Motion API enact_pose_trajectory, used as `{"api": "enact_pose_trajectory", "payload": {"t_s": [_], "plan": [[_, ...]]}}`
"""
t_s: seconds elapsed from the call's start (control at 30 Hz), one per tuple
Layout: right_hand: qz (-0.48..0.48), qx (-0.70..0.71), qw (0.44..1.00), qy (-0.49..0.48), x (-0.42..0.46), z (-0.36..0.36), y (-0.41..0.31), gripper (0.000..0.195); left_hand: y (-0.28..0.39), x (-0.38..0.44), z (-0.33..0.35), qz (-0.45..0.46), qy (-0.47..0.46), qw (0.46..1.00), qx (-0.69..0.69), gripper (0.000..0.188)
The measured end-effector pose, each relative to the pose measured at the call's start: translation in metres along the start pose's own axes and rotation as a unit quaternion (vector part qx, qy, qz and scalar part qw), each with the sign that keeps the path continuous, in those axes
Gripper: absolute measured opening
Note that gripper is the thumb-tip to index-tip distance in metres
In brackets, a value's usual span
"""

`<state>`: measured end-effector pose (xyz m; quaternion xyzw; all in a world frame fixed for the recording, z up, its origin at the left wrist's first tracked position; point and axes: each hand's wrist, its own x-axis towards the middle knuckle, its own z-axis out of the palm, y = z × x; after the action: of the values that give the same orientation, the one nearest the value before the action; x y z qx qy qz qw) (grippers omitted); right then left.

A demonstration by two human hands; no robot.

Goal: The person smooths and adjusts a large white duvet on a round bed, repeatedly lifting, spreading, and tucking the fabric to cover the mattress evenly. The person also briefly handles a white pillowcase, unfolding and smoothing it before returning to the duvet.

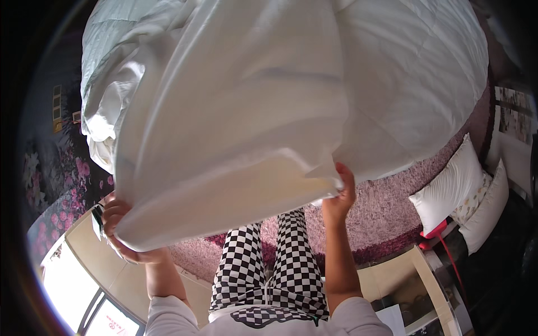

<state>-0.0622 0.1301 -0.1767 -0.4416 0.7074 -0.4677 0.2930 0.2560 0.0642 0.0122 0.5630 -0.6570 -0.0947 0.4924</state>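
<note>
A large white fabric cover (252, 117), smooth and thin like a sheet or duvet cover, spreads in front of me and billows upward. My left hand (119, 222) grips its near left corner, fingers curled over the edge. On the right, my right hand (341, 191) pinches the near edge of the same cloth. Between the two hands the hem hangs slack above my legs. Beyond and to the right, a quilted white duvet (412, 84) lies partly under the cover. What the cloth hides beneath it cannot be seen.
A pink shaggy rug (382, 206) lies under my feet. Pillows (452, 187) rest at the right, by a red cord (454, 264). A floral wall (69, 185) rises at the left. An open-fronted cabinet (403, 285) stands behind me on the right, and a bright window (69, 285) behind on the left.
</note>
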Motion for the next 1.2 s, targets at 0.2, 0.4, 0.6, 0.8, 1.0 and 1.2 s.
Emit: {"api": "enact_pose_trajectory", "payload": {"t_s": [0.2, 0.4, 0.6, 0.8, 1.0, 1.2], "plan": [[-0.197, -0.239, 0.943, 0.120, 0.089, -0.136, -0.120, 0.040, 0.016, 0.025, -0.044, 0.093, -0.063, 0.993, -0.032, 0.009], [-0.411, -0.212, 0.828, 0.317, 0.111, -0.182, -0.207, 0.059, 0.014, 0.032, 0.008, 0.087, -0.313, 0.946, 0.008, 0.010], [-0.323, -0.549, 0.771, 0.018, 0.109, -0.175, -0.078, 0.043, -0.055, -0.038, 0.050, 0.018, -0.331, 0.940, 0.077, 0.016], [-0.078, -0.446, 0.891, -0.014, 0.038, -0.158, 0.045, 0.065, -0.073, -0.117, 0.061, 0.026, -0.231, 0.958, 0.168, 0.027], [-0.135, -0.448, 0.883, -0.027, 0.028, -0.121, 0.039, 0.044, -0.055, -0.133, 0.083, 0.106, -0.261, 0.946, 0.161, 0.040], [-0.162, -0.301, 0.938, -0.057, 0.032, -0.102, 0.025, 0.023, 0.011, -0.139, 0.158, 0.155, -0.362, 0.919, 0.021, 0.042]]}}
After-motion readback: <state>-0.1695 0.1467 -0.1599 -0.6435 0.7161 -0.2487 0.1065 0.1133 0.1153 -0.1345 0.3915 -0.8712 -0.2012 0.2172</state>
